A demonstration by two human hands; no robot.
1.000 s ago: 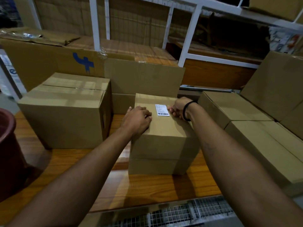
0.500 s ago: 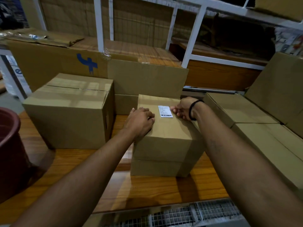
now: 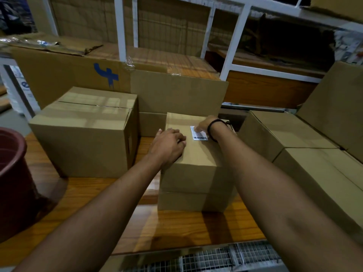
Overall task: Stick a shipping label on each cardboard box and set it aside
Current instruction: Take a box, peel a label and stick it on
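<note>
A small cardboard box (image 3: 196,169) stands in the middle of the wooden table (image 3: 82,195). A white shipping label (image 3: 200,136) with a barcode lies flat on its top. My right hand (image 3: 204,125), with a black band at the wrist, presses its fingers on the label's upper part and partly covers it. My left hand (image 3: 169,144) rests palm-down on the box's top left edge, fingers curled, holding the box still.
A bigger taped box (image 3: 86,132) stands left of the small one. Flat closed boxes (image 3: 290,138) line the right side. A dark red bucket (image 3: 13,173) is at the far left. Cardboard sheets and white shelf posts stand behind. Wire mesh runs below the table's front edge.
My right hand has slid from the label's right edge onto the label and now covers part of it. My left hand stays on the box.
</note>
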